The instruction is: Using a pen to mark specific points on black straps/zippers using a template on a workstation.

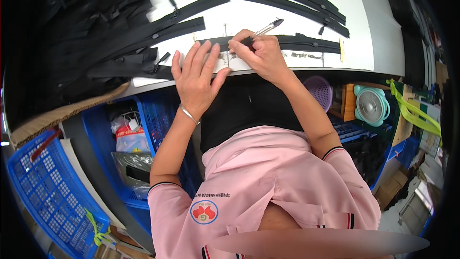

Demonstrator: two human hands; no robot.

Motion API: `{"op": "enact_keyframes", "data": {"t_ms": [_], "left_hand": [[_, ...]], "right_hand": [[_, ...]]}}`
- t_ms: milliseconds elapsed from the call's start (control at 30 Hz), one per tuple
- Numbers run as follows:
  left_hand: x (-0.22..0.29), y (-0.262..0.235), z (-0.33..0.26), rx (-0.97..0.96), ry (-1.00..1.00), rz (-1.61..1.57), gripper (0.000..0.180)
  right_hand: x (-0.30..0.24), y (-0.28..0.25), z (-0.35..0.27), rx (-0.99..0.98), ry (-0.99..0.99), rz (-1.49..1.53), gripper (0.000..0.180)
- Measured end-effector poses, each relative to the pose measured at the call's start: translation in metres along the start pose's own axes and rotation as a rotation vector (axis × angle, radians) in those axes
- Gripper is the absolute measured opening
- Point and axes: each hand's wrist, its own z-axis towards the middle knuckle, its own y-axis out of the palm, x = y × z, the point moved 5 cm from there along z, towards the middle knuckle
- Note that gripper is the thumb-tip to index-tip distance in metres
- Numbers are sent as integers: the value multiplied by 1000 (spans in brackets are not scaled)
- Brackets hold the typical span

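A black zipper point(311, 44) lies across the white board point(357, 24) near the table's front edge. My left hand point(195, 77) is laid flat with its fingers spread, the fingertips touching the zipper's left part. Just to the right, my right hand point(266, 58) is closed around a clear pen point(268, 28) with a dark end that points up and away. The pen's writing tip is hidden under my fingers, over the zipper. Dark marks point(306, 55) show on the board below the strip.
More black zippers point(287, 4) lie across the board's far side. A heap of black zippers point(96, 33) covers the table at left. Below stand a blue crate point(103, 163) with plastic bags, a purple basket point(318, 92) and a turquoise fan point(371, 105). Another blue basket point(52, 192) is at far left.
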Motion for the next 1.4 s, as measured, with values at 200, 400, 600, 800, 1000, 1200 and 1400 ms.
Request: {"op": "enact_keyframes", "data": {"t_ms": [200,400,600,800,1000,1200,1400], "left_hand": [[0,1,-1,7,14,11,56],[1,-2,2,-7,12,0,56],[19,-1,28,-51,40,-147,56],[57,23,60,-209,192,-322,45],[65,28,64,-257,206,-260,43],[65,29,65,-247,212,-256,43],[65,30,64,-232,218,-242,44]], "right_hand": [[3,-64,-21,295,125,118,17],[21,-88,-27,380,110,-79,21],[26,-87,-29,381,159,-61,23],[22,-86,-27,391,120,-87,22],[24,-84,-28,351,131,-96,27],[29,-87,-32,336,152,-20,23],[32,-84,-32,317,60,-27,17]]}}
